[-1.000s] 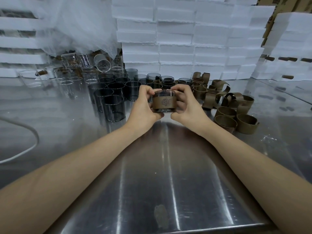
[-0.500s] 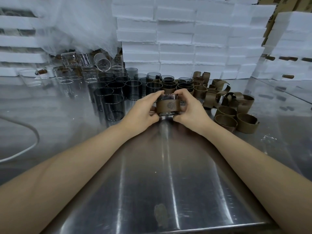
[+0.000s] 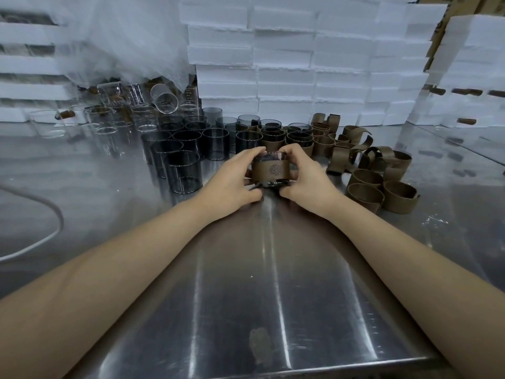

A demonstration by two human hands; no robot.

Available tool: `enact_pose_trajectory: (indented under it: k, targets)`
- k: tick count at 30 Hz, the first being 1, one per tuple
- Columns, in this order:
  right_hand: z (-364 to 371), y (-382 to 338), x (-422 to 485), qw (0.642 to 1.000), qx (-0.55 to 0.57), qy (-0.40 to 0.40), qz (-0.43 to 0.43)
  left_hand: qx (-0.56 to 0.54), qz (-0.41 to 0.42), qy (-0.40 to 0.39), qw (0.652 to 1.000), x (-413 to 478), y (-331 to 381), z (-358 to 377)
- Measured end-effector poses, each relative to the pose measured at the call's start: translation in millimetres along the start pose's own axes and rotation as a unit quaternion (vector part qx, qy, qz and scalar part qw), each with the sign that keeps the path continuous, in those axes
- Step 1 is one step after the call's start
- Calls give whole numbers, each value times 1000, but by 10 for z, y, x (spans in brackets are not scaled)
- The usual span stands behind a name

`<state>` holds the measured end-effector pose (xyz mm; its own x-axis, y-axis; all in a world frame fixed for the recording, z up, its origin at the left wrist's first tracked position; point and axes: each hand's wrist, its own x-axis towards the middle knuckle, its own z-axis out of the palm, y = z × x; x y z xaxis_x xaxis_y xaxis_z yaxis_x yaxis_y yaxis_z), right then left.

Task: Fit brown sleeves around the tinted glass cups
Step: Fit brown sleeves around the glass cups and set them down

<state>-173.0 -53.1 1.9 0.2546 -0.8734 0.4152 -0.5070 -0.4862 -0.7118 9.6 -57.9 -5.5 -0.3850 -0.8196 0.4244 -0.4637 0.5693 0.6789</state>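
Now we lower the tinted cup (image 3: pixel 269 156) to the desk (image 3: pixel 273 269).
Our fingers (image 3: pixel 250 154), left hand (image 3: pixel 232 179) and right hand (image 3: pixel 308 179) alike, curl round its brown sleeve (image 3: pixel 270 170), gripping both sides. It has sunk from mid-air, so this one looks finished. It stands upright, long axis vertical, mouth up, emblem toward six o'clock; loose sleeves (image 3: pixel 382 187) lie at three, bare cups (image 3: pixel 183 170) at nine.
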Motion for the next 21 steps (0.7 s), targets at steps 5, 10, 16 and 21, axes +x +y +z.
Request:
enact_pose_trajectory:
  k: [5, 10, 16, 21]
  targets:
    - [-45, -11, 2, 999, 12, -30, 2, -22, -11, 21, 999, -13, 26, -28]
    - [-75, -33, -17, 1000, -4, -26, -7, -31, -5, 12, 999, -35, 46, -45]
    - [-71, -43, -22, 1000, -12, -20, -14, -24, 2, 13, 1000, -33, 37, -48]
    - [-60, -36, -6, 1000, -5, -24, -3, -24, 1, 19, 1000, -14, 11, -39]
